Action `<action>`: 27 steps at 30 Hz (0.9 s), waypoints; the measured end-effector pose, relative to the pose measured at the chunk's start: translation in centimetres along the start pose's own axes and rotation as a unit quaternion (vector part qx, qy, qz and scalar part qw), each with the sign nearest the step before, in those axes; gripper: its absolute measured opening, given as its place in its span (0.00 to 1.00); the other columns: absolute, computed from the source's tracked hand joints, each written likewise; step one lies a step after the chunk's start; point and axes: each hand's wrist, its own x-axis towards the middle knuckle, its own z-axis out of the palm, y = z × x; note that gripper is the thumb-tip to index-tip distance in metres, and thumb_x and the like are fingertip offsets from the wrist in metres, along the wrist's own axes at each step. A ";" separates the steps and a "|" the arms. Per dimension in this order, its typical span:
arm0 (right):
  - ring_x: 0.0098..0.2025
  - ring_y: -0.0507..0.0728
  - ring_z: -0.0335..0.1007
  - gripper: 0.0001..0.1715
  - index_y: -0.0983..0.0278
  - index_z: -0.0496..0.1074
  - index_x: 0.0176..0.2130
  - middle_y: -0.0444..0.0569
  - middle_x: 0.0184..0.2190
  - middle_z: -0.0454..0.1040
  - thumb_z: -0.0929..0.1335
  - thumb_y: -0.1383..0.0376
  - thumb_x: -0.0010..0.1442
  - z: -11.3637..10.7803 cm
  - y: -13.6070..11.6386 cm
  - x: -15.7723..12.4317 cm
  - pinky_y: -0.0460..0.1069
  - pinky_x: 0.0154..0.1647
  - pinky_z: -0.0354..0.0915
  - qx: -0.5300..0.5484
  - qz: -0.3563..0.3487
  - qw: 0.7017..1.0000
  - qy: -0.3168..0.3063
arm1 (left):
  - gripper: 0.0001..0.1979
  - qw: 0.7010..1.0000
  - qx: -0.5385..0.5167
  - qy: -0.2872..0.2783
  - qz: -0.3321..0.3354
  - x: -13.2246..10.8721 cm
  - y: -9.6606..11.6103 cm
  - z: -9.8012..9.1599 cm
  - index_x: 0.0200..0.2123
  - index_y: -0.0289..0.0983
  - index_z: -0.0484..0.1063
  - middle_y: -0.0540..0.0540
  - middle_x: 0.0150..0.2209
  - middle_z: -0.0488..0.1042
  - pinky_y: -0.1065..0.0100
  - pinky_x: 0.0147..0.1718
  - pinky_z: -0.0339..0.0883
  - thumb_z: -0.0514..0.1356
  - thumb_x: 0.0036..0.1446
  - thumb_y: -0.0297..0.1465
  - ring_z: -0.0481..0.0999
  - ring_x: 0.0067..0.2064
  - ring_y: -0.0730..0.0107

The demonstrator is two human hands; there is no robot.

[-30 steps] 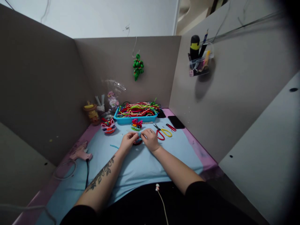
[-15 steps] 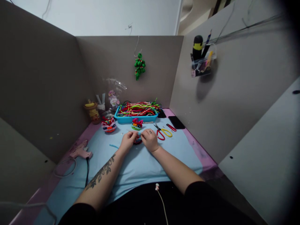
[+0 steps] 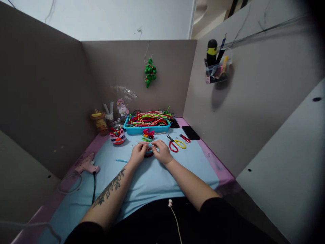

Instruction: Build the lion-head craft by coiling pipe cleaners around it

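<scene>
Both hands meet at the middle of the light blue mat (image 3: 157, 179). My left hand (image 3: 137, 154) and my right hand (image 3: 162, 152) are closed in pinches on a small craft piece (image 3: 149, 150), red below with a light blue pipe cleaner strand on top. Their fingertips almost touch over it. Just beyond them sits a finished multicoloured pipe-cleaner figure (image 3: 147, 135). A short blue strand (image 3: 121, 161) lies on the mat left of my left hand.
A blue tray (image 3: 147, 128) of coloured pipe cleaners stands at the back. Red and yellow scissors (image 3: 175, 143) and a black phone (image 3: 191, 132) lie to the right. Another pipe-cleaner figure (image 3: 117, 137) and a pink glue gun (image 3: 87, 166) are on the left. Grey partitions close in the desk.
The hands have stayed over the craft piece, with only small finger movements on the blue strand. The view shifted slightly.
</scene>
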 end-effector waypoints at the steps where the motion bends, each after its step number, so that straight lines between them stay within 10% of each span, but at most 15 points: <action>1: 0.38 0.57 0.67 0.07 0.62 0.70 0.38 0.50 0.34 0.73 0.64 0.67 0.59 0.0 0.1 0.0 0.51 0.41 0.65 0.004 0.006 1.000 -0.004 | 0.15 1.000 0.003 -0.003 0.007 0.0 0.1 0.0 0.34 0.33 0.74 0.48 0.24 0.73 0.72 0.25 0.62 0.56 0.52 0.39 0.69 0.25 0.72; 27: 0.32 0.55 0.64 0.10 0.61 0.68 0.27 0.46 0.26 0.68 0.62 0.65 0.60 -0.5 -0.4 0.5 0.49 0.37 0.61 0.032 0.054 0.998 0.033 | 0.14 0.999 0.003 -0.034 -0.003 -0.2 -0.1 0.1 0.34 0.34 0.74 0.45 0.30 0.77 0.67 0.34 0.68 0.60 0.49 0.39 0.75 0.31 0.68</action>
